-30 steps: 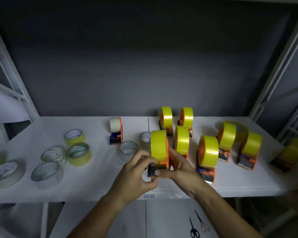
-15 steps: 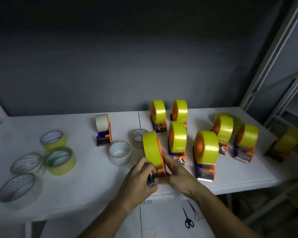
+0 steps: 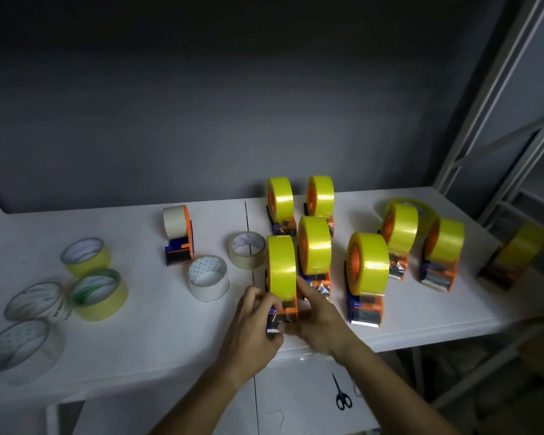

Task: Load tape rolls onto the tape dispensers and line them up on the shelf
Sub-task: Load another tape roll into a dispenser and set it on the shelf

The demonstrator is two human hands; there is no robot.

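We see both hands on one tape dispenser near the front edge of the white shelf. It stands upright and carries a yellow tape roll. Our left hand curls its fingers round the dispenser's lower left side, by the toothed cutter end. Our right hand grips the orange base from the right, with the forefinger stretched up along the side of the roll.

Just beside it on the right stands a second loaded dispenser, and further right a third near the shelf's edge. Two more stand behind them towards the wall, and others stand to the right. A dispenser with a white roll stands apart on the left.

Loose rolls lie flat on the shelf: a white roll and a beige roll just left of the held dispenser, and yellow rolls and clear rolls well off to the left. Scissors lie on a lower surface beneath the shelf.
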